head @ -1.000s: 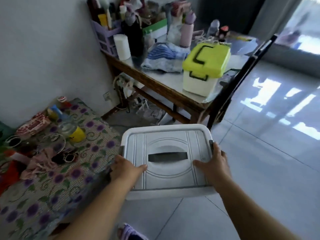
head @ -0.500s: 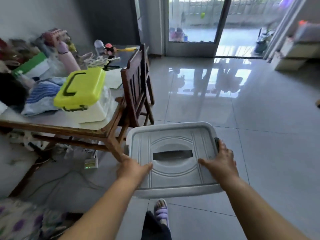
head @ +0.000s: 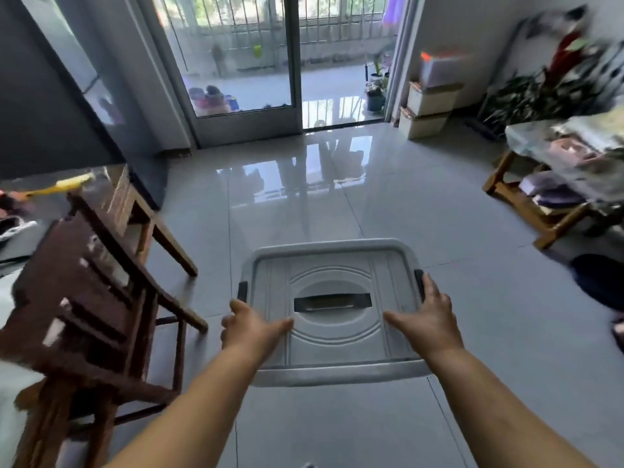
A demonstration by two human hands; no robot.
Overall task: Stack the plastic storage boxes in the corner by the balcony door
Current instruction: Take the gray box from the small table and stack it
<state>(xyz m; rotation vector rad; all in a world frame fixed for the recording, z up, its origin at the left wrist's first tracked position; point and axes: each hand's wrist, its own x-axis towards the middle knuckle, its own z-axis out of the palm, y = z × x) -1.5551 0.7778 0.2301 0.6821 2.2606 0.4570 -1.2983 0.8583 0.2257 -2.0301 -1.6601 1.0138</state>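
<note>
I carry a grey plastic storage box [head: 332, 265] with a ribbed lid and a dark recessed handle, held level above the floor. My left hand [head: 251, 327] grips its left edge and my right hand [head: 427, 319] grips its right edge, thumbs lying on the lid. Far ahead, a stack of pale storage boxes [head: 430, 106] stands in the corner to the right of the balcony door [head: 243, 62]. The top box of that stack is blurred.
A dark wooden chair [head: 98, 298] and a wooden table [head: 111, 194] stand close on my left. On the right is a low wooden bench [head: 537, 211] loaded with bags, with plants [head: 553, 86] behind it. Glossy tiled floor [head: 337, 197] stretches to the door.
My view has swung right from the cluttered table to face the balcony door. The box stays in both hands, and the corner stack has come into sight.
</note>
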